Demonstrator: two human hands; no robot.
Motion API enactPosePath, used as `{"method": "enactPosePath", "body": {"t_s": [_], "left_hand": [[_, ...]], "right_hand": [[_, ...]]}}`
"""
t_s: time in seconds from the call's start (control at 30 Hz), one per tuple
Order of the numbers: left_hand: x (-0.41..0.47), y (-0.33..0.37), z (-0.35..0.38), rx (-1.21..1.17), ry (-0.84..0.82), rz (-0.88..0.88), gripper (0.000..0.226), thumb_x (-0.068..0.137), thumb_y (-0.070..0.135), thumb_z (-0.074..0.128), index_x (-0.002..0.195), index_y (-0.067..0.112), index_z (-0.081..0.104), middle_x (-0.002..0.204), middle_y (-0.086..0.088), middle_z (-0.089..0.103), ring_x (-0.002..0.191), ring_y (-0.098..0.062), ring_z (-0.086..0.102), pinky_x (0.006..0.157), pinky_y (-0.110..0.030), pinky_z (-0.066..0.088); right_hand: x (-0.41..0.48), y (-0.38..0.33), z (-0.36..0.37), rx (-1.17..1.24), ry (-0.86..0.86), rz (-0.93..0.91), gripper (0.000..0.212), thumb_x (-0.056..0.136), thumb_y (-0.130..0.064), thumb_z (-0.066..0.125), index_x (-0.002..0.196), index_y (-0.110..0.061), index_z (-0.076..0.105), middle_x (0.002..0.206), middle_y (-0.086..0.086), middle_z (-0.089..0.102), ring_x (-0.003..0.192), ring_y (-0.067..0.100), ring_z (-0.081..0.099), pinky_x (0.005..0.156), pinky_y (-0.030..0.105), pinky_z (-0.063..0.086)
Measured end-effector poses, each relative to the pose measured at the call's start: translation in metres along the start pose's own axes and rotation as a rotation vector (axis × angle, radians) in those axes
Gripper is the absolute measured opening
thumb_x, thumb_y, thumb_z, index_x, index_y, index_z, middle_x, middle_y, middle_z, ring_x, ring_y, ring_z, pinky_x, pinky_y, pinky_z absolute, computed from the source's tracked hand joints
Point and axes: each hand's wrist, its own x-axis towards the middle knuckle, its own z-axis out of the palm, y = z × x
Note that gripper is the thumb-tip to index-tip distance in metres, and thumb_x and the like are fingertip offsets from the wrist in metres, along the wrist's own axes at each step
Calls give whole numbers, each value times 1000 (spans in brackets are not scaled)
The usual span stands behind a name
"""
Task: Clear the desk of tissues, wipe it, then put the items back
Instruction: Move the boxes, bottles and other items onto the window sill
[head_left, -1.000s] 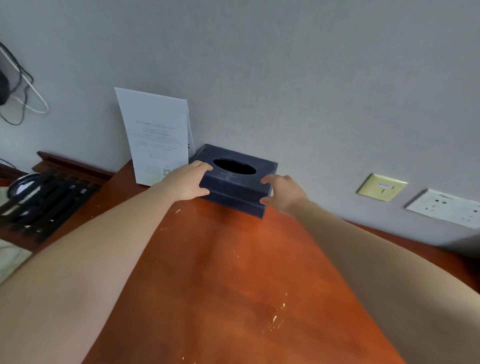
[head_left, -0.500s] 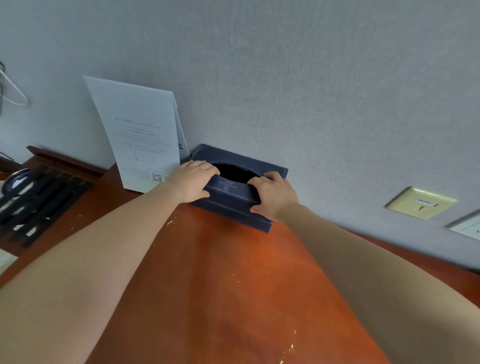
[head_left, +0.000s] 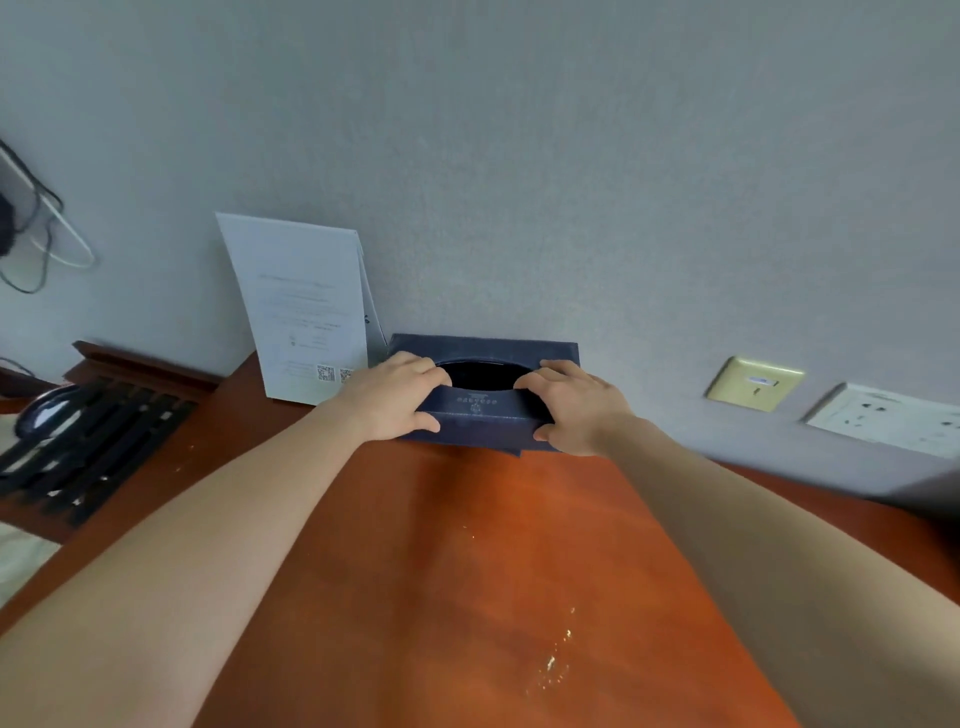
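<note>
Dark blue rectangular tissue box, oval opening: gripped by both hands.
Stands just right of the white printed sheet on the orange-brown wooden surface. Your right hand has moved from its corner onto its top; fingers of it and your left hand curl over the rim, gripping. Box turned from askew to square: judged nearly back in place.

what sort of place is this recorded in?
Probably a hotel room, not certain: wooden desk against the wall, dark blue tissue box, printed sheet with QR codes propped beside it, wall sockets.
</note>
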Motion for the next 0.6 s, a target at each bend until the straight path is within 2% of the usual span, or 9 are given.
{"method": "enactPosePath", "body": {"t_s": [0.1,0.23,0.4,0.5,0.6], "left_hand": [[-37,29,-13,6,12,57,61,90,51,62,144,30,41,142,11,45,139,-16,25,105,-42,40],[-88,75,-24,-43,44,122,62,89,54,62,142,31,41,139,13,45,138,-15,22,94,-45,49],[-137,144,-42,-29,81,262,60,88,58,61,140,35,42,135,18,45,136,-10,23,81,-40,46],[-161,193,-50,-20,88,380,59,87,60,60,139,36,43,134,20,46,136,-9,24,84,-44,47],[-176,249,-59,7,94,507,59,89,61,57,140,36,41,138,20,44,137,-9,23,82,-41,42]], "right_hand": [[-57,-7,-7,4,17,32,64,91,-25,63,144,-38,30,156,-12,24,148,9,10,110,39,32],[-140,-15,-17,-32,52,79,63,92,-27,62,144,-40,29,156,-14,23,148,7,9,108,41,35],[-256,-20,-16,-34,93,193,64,91,-30,62,145,-40,28,156,-12,23,148,8,11,107,41,34],[-327,-15,-9,-49,119,299,67,87,-35,64,142,-44,28,159,-6,20,148,11,16,108,42,35],[-399,-8,-5,-62,152,418,68,86,-37,65,142,-46,27,159,-6,19,147,14,20,108,42,37]]}}
